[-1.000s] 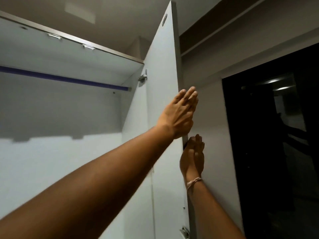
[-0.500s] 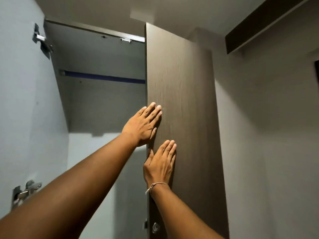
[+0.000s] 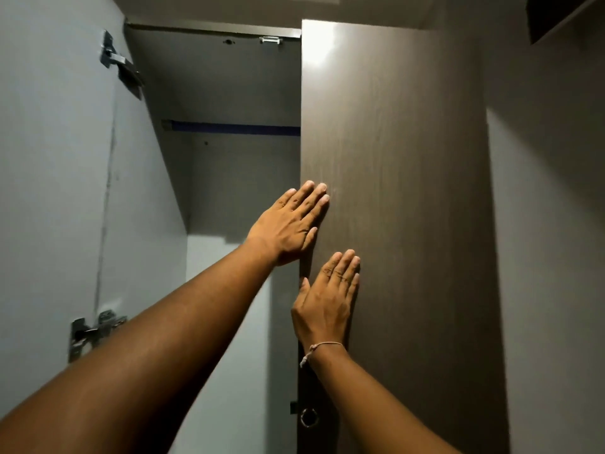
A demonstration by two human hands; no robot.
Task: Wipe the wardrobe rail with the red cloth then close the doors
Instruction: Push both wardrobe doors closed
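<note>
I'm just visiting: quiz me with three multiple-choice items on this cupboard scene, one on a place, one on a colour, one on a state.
1. Where do both hands rest?
A. on the brown door
B. on the rail
C. on a hinge

2. What colour is the rail?
A. red
B. blue
C. green

3. How is the left-side door?
A. open
B. shut
C. missing

Answers: 1 A, the left hand and right hand lie flat on the brown door. 2 B, the rail looks blue. 3 A, the left-side door swings outward, showing its hinges.
</note>
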